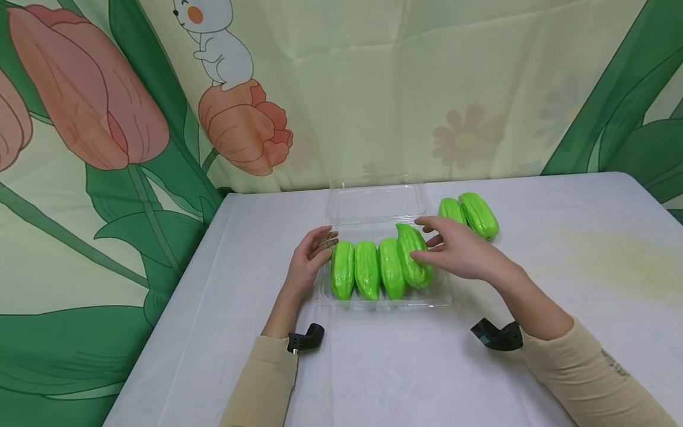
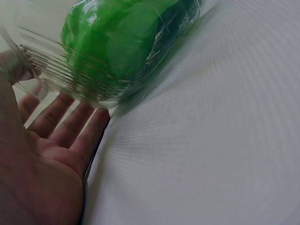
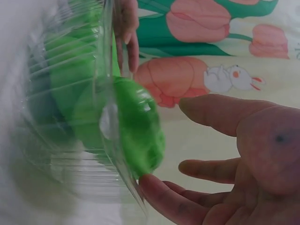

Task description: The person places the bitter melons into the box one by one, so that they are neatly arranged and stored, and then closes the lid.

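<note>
Three green peppers [image 1: 367,270] lie side by side in a clear plastic box [image 1: 440,296]. A fourth pepper [image 1: 412,258] lies tilted at the right end of the row, its tip raised toward the back. My right hand [image 1: 461,248] is beside this pepper with fingers spread. In the right wrist view a fingertip meets the pepper's edge near the box rim, while the thumb stands apart from it. At the box's left side is my left hand [image 1: 306,264]; its fairly straight fingers [image 2: 70,122] rest by the ribbed wall. Whether its thumb touches the box is unclear.
The box's clear lid [image 1: 379,204] is folded back toward the curtain. Two more green peppers [image 1: 479,214] lie on the white tablecloth [image 1: 395,367] behind my right hand. A patterned curtain [image 1: 363,89] hangs along the table's far edge.
</note>
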Demonstrator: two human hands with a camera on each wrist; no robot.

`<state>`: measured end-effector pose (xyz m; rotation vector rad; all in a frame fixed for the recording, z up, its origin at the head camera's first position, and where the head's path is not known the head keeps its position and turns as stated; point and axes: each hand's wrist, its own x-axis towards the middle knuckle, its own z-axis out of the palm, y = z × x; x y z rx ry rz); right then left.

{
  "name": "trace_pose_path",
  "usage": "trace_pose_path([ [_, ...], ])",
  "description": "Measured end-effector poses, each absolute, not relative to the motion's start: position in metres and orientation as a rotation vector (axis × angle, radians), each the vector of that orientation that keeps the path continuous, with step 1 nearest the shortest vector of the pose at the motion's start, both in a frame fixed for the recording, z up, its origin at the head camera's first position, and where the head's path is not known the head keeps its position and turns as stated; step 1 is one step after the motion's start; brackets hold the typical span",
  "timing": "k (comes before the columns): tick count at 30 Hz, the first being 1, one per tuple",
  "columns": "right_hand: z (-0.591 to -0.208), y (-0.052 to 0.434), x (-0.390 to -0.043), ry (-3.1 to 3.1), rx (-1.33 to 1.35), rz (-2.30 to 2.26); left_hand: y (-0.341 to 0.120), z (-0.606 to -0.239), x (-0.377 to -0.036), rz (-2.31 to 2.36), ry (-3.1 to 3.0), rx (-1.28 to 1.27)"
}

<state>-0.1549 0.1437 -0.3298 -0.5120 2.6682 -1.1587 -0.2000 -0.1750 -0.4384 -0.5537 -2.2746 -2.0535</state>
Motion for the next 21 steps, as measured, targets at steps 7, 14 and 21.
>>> trace_pose_path([
  [7,-0.328,0.148,-0.156,2.665,-0.487,-1.187,-0.175,-0.439,-0.202,-2.088,-2.248,-0.569],
  [14,-0.333,0.147,-0.159,2.599,-0.527,-1.329,-0.175,-0.438,-0.202,-2.1,-2.241,-0.569],
  [21,-0.345,0.145,-0.164,2.406,-0.588,-1.508,-0.175,-0.439,-0.202,-2.104,-2.243,-0.567],
])
